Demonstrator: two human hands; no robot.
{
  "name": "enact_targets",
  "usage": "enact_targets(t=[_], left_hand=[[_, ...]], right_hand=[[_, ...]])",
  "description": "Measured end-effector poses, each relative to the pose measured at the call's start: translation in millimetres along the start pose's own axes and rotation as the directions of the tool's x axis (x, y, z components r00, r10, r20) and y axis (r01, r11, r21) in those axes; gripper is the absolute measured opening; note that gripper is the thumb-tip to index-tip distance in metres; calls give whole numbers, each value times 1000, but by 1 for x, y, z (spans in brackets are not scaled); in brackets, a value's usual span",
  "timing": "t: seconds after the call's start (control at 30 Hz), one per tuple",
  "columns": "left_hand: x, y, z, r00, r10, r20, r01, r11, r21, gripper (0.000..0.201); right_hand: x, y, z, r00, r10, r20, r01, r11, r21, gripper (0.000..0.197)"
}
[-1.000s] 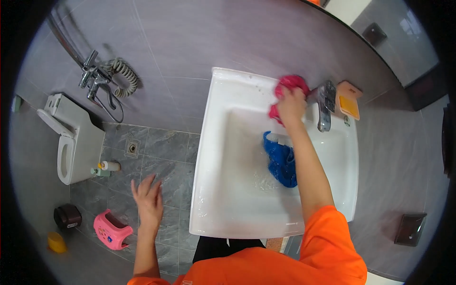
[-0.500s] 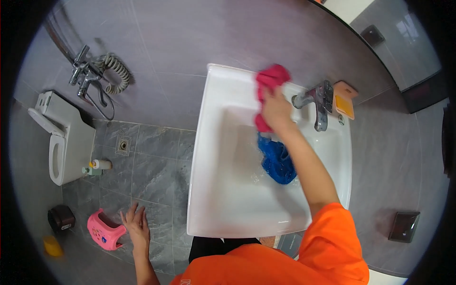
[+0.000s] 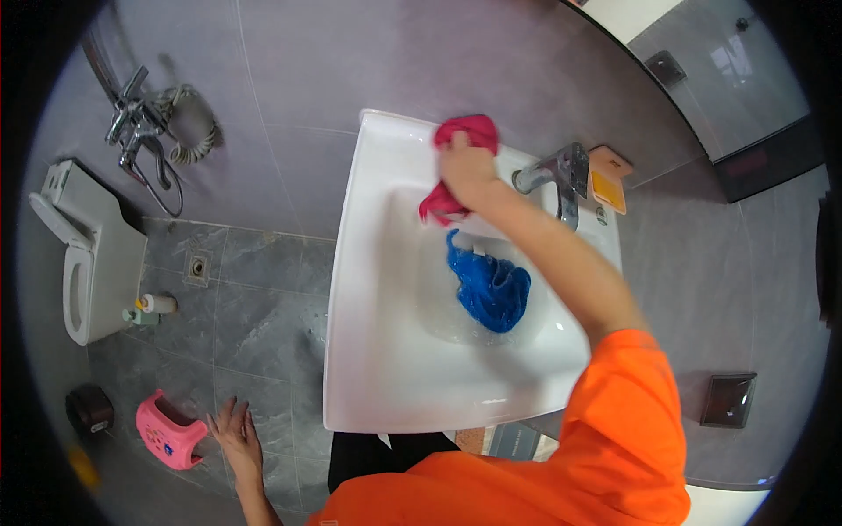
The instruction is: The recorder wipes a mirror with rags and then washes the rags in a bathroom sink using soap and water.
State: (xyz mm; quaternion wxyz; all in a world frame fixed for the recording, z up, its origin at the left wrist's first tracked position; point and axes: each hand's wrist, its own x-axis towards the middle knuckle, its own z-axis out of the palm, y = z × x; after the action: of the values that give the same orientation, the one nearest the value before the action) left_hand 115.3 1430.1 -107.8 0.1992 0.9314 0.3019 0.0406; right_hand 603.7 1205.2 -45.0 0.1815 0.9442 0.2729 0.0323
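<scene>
With my right hand [image 3: 467, 174] I grip a red cloth [image 3: 478, 130], which lies bunched on the far rim of the white washbasin [image 3: 368, 386], left of the chrome faucet [image 3: 554, 172]. One end of the cloth hangs down over the basin's inner edge. A wet blue cloth [image 3: 493, 294] rests in shallow water at the bottom, below my right forearm and apart from the red one. My left hand [image 3: 235, 436] is off to the left above the floor, fingers spread, holding nothing.
A pink plastic stool [image 3: 167, 434] stands on the grey tiles near my left hand. Farther left are a white toilet [image 3: 96, 263] and bottles [image 3: 156, 304]. An orange soap dish [image 3: 610, 180] sits right of the faucet. A shower mixer [image 3: 140, 127] is on the wall.
The view has shifted, so the surroundings appear farther left. My right hand still grips the red cloth at the far rim, its lower end now clear of the blue cloth. My left hand stays spread.
</scene>
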Motion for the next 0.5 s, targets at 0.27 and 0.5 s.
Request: enact_targets(t=[0.27, 0.5], left_hand=[[-24, -15, 19, 995, -74, 70, 78, 996, -54, 20], [-44, -17, 28, 970, -202, 133, 210, 977, -45, 18]], right_hand=[[-50, 55, -47, 935, 119, 334, 122, 777, -617, 24], [-42, 72, -34, 966, -60, 250, 233, 617, -751, 34]])
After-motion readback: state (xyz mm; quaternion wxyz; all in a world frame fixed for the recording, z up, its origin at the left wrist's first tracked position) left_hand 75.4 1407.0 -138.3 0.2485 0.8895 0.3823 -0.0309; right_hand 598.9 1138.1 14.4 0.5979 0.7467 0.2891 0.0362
